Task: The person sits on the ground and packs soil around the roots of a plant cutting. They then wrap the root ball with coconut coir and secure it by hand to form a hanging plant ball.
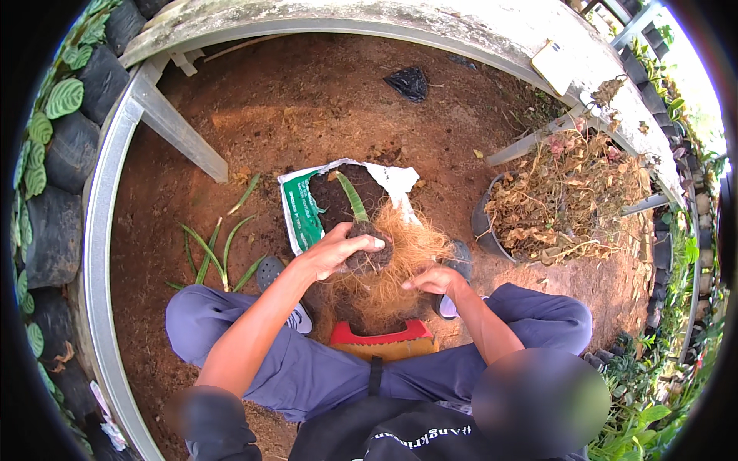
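My left hand (334, 253) grips a dark soil root ball (372, 256), its thumb across the top. One thick green leaf (353, 199) with pale margins rises from the ball. Against its right side and below it spreads a tangled mass of orange-brown fibres (412, 253); whether these are roots or coir I cannot tell. At the lower right edge of the fibres is my right hand (435, 279), fingers bent toward them; whether it pinches any strands is unclear. Behind the root ball lies a torn green-and-white plastic sack (302, 207) bearing writing, with dark soil (328, 199) inside.
Long green leaves (210, 253) lie on the earth floor at left. A black pot (481, 222) of dried plants (565, 201) stands right. A red-and-yellow object (383, 340) sits between my legs. A weathered bench (346, 23) with metal legs (181, 132) curves around, a phone-like object (550, 66) on it.
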`<state>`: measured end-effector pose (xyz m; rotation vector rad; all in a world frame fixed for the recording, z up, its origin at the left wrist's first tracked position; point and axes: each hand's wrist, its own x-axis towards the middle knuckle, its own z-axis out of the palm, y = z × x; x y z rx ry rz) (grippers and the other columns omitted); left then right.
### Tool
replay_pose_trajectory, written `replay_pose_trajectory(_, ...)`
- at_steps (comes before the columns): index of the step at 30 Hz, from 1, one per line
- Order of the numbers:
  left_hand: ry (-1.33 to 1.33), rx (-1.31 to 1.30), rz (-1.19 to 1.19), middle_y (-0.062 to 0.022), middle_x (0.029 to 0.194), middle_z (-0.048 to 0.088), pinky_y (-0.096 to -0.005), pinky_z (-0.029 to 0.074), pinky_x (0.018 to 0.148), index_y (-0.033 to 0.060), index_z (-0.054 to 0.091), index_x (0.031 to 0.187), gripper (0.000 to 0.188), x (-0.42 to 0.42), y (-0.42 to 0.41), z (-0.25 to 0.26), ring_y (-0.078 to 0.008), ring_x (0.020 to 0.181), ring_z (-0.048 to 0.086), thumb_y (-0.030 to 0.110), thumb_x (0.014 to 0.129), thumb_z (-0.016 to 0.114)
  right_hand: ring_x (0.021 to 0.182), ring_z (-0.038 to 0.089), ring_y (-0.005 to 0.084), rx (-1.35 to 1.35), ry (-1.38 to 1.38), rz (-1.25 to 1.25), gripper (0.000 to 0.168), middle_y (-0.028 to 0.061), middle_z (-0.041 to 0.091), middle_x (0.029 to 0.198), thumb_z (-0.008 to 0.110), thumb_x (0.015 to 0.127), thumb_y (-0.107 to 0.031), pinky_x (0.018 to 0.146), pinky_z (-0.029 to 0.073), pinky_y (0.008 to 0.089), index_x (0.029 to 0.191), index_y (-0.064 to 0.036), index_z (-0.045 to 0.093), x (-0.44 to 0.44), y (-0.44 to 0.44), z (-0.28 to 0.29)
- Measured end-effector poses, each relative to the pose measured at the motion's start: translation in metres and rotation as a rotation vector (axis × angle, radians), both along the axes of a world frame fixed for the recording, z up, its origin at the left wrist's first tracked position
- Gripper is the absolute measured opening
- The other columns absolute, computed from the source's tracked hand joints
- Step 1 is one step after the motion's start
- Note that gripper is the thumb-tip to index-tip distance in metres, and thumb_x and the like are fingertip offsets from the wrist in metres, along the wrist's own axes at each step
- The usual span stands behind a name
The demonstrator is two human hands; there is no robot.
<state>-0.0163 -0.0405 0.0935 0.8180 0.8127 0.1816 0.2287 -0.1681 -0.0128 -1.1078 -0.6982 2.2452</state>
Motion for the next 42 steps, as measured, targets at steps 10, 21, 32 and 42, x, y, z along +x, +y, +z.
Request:
replay_pose_trajectory(10,-0.077,0.012,0.001,-0.0109,0.112,0.066,-0.0386,0.055,0.09,-0.0007,0.06,0.12,0.04,0.004,-0.003,-0.016,-0.0209,0.101,0.066,0.018,0.085,0.066,0.122,0.052,0.0328,0.641,-0.701,0.19,0.078,0.0201,0.055,0.132,0.079,0.076,-0.044,0.106,0.039,0.0405,0.135,-0.003,0.049,-0.068,-0.018,-0.037)
replay_pose_trajectory(21,-0.133,-0.073,0.133,-0.0129,0.119,0.059,-0.0424,0.048,0.099,-0.0018,0.044,0.125,0.062,-0.003,0.01,-0.017,-0.0205,0.117,0.055,0.026,0.081,0.077,0.117,0.059,0.033,0.485,-1.2,0.801,0.058,0.0155,0.062,0.127,0.065,0.083,-0.045,0.098,0.048,0.0436,0.13,-0.013,0.057,-0.045,-0.029,-0.067)
replay_pose_trajectory(32,-0.253,0.036,0.211,-0.0141,0.104,0.068,-0.0368,0.056,0.087,-0.0037,0.061,0.116,0.036,-0.003,0.02,0.003,-0.0224,0.093,0.069,0.019,0.088,0.064,0.126,0.05,0.0367,0.256,-1.073,0.978,0.077,0.0235,0.053,0.135,0.07,0.079,-0.042,0.105,0.042,0.0429,0.139,-0.001,0.044,-0.019,-0.025,-0.075)
replay_pose_trajectory(42,-0.297,-0.001,0.218,-0.0141,0.106,0.068,-0.0375,0.056,0.088,-0.0035,0.061,0.117,0.036,0.001,0.015,0.001,-0.0226,0.095,0.068,0.017,0.088,0.063,0.14,0.028,0.0459,-0.009,0.374,-0.394,0.08,0.0209,0.027,0.154,0.059,0.082,-0.028,0.115,0.019,0.0622,0.152,-0.014,0.023,-0.03,0.015,0.008)
